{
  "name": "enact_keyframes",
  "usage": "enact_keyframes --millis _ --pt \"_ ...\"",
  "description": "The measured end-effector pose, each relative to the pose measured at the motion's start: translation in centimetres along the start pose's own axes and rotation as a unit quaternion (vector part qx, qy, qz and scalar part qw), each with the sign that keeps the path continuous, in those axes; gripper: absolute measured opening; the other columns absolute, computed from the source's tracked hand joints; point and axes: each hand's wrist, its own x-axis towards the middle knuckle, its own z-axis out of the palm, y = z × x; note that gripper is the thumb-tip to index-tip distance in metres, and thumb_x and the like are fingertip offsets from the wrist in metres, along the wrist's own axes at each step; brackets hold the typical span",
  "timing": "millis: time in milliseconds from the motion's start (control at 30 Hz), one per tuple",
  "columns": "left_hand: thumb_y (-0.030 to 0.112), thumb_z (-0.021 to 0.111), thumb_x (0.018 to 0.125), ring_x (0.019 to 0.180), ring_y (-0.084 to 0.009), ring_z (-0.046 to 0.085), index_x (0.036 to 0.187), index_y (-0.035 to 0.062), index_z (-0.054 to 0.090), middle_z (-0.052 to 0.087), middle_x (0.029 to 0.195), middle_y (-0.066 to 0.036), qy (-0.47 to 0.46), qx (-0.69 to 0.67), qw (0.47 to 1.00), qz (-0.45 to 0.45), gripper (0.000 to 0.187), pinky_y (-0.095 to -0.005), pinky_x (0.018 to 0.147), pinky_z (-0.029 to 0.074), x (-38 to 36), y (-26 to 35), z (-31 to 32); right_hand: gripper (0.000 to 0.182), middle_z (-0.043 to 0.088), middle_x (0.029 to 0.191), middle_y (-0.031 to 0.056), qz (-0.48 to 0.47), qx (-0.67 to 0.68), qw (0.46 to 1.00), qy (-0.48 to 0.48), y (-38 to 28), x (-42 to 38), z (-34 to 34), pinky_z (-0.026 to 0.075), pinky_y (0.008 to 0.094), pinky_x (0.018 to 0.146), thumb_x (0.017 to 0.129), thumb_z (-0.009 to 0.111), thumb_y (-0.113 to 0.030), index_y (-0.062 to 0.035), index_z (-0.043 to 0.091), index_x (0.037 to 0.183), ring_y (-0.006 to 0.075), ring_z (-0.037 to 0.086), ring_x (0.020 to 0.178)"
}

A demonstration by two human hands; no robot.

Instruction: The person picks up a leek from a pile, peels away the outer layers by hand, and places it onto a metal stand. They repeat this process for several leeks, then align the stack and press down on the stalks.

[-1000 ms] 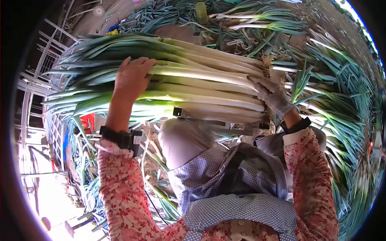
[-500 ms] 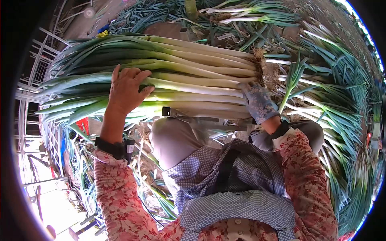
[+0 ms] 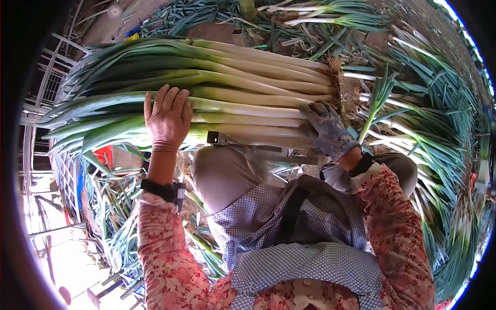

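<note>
A wide layer of long leeks (image 3: 248, 90) lies side by side across a low metal frame (image 3: 258, 150), with green leaves to the left and roots to the right. My left hand (image 3: 168, 114), bare, rests flat on the near leeks where green turns pale, its fingers stretched out. At the root end, my right hand (image 3: 329, 129) wears a patterned, soiled glove and lies over the white stalks of the near leeks, fingers bent over them. Whether those fingers grip a stalk is hard to tell.
More leeks (image 3: 439, 124) are heaped along the right side, with a small bunch (image 3: 336, 13) at the top. Leaves and trimmings litter the ground. Metal racks (image 3: 49, 98) stand at the left. My knees (image 3: 222, 175) are just below the frame.
My left hand has moved slightly right and turned from spread fingers to a flatter palm-down pose. My right hand has shifted little, its fingers now more bent over the stalks.
</note>
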Motion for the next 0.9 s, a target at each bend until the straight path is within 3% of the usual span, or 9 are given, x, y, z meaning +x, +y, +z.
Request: enact_keyframes --millis 200,467,600,767,900 --pt "0.025 0.060 0.083 0.112 -0.0198 0.053 0.097 0.0174 0.067 0.063 0.104 0.001 0.007 -0.004 1.000 -0.019 0.017 -0.0457 0.106 0.028 0.3 0.5 -0.1 0.051 0.052 0.115 0.0171 -0.017 0.018 0.999 -0.047 0.7 0.8 -1.0 0.039 0.0470 0.094 0.077 0.065 -0.030 -0.0078 0.054 0.121 0.0367 0.046 0.112" --pt "0.025 0.057 0.086 0.117 -0.0195 0.052 0.097 0.0170 0.068 0.064 0.107 0.000 -0.013 -0.001 0.999 -0.047 0.018 -0.0432 0.106 0.026 0.3 0.8 0.1 0.047 0.051 0.115 0.0178 0.019 0.024 0.999 -0.034 -0.1 0.2 -0.6 0.038 0.0484 0.094 0.076 0.066 -0.028 -0.0075 0.054 0.117 0.0379 0.046 0.111" --pt "0.025 0.058 0.085 0.114 -0.0193 0.054 0.094 0.0174 0.068 0.064 0.104 0.001 0.014 -0.009 0.999 -0.052 0.016 -0.0438 0.105 0.028 0.1 0.9 0.0 0.046 0.052 0.111 0.0185 0.021 0.025 0.999 0.005 -0.3 -0.2 -0.1 0.038 0.0477 0.093 0.076 0.067 -0.029 -0.0073 0.055 0.115 0.0385 0.047 0.109" --pt "0.022 0.060 0.081 0.112 -0.0187 0.055 0.088 0.0187 0.068 0.065 0.100 0.002 0.049 -0.022 0.997 -0.051 0.012 -0.0457 0.103 0.031 0.2 0.8 0.8 0.043 0.055 0.104 0.0184 0.021 0.057 0.998 -0.029 -0.2 0.4 0.1 0.040 0.0482 0.089 0.078 0.064 -0.033 -0.0064 0.056 0.111 0.0380 0.049 0.103" --pt "0.020 0.061 0.079 0.117 -0.0179 0.052 0.101 0.0198 0.064 0.062 0.109 0.003 0.017 0.041 0.999 0.018 0.023 -0.0492 0.098 0.034 -0.9 -1.0 2.2 0.030 0.058 0.094 0.0161 -0.003 -0.039 0.998 0.047 -1.0 -0.8 -0.8 0.047 0.0453 0.079 0.079 0.059 -0.029 -0.0040 0.059 0.096 0.0335 0.056 0.089"
